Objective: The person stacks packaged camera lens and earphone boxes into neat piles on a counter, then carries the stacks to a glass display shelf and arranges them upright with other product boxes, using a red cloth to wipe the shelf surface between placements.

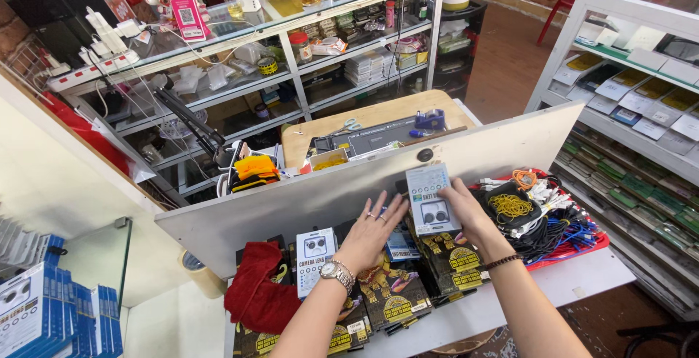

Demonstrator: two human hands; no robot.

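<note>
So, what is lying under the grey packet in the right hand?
Under the grey packet, held by the right hand, lie black and gold packets in overlapping piles. The counter beneath them is covered there and cannot be seen.

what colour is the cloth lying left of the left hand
Red; the cloth lies bunched beside the left hand, seen best in the head view.

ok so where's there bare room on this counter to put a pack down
Bare counter shows at the front right, between the red tray of cables and the edge, and a narrower strip below the black-and-gold packs. Some shows front left, beside the red cloth and tape roll. The middle, under the left hand and right hand, is crowded.
</note>
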